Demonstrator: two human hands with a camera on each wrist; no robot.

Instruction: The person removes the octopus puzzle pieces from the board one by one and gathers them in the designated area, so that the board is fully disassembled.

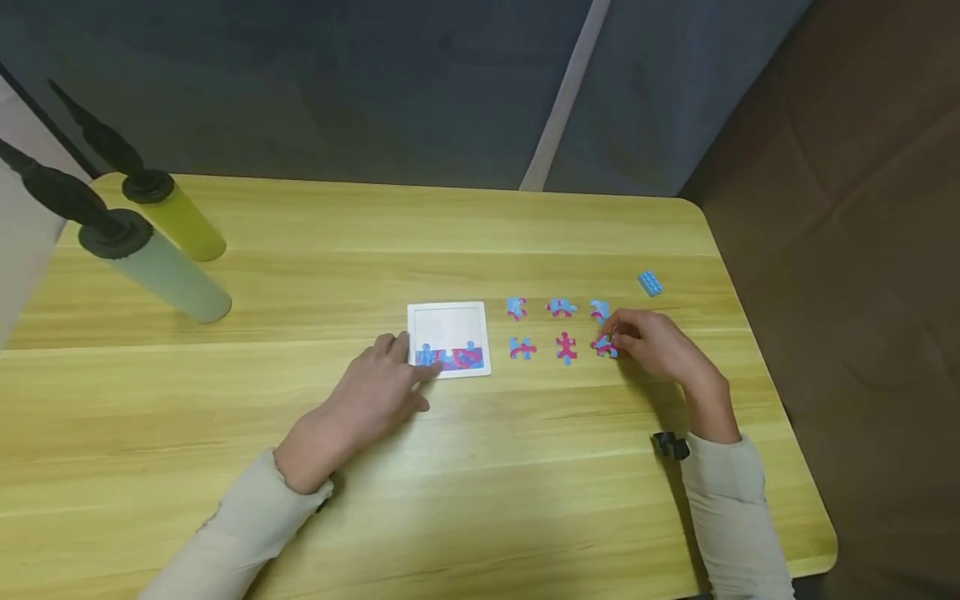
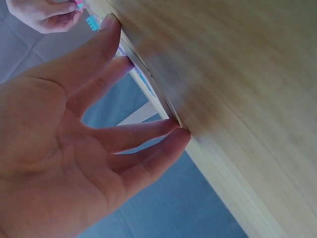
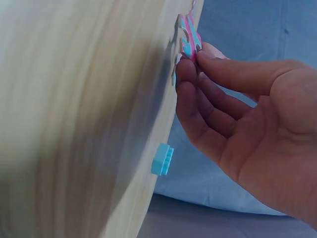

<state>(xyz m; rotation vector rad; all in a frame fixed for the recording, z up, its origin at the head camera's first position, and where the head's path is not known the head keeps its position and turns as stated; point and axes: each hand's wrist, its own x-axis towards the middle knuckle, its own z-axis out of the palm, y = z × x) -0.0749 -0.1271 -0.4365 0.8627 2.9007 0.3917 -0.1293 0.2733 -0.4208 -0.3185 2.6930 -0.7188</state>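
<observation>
A white square puzzle frame (image 1: 448, 307) lies on the table, its lower part filled with joined blue, pink and purple pieces (image 1: 461, 360). My left hand (image 1: 371, 387) rests at its left side, one finger across the lower edge; in the left wrist view the fingers (image 2: 143, 136) are extended along the frame's edge. With thumb and fingers my right hand (image 1: 660, 350) pinches a blue and pink puzzle piece (image 1: 604, 347), seen edge-on and tilted off the tabletop in the right wrist view (image 3: 188, 39). Fingers partly cover the piece.
Several loose pieces sit in two rows right of the frame, among them a pink one (image 1: 566, 346) and a blue-topped one (image 1: 599, 309). A blue toy brick (image 1: 650, 283) lies farther right. Two hand pumps, yellow (image 1: 187, 221) and pale green (image 1: 176, 279), are at the left.
</observation>
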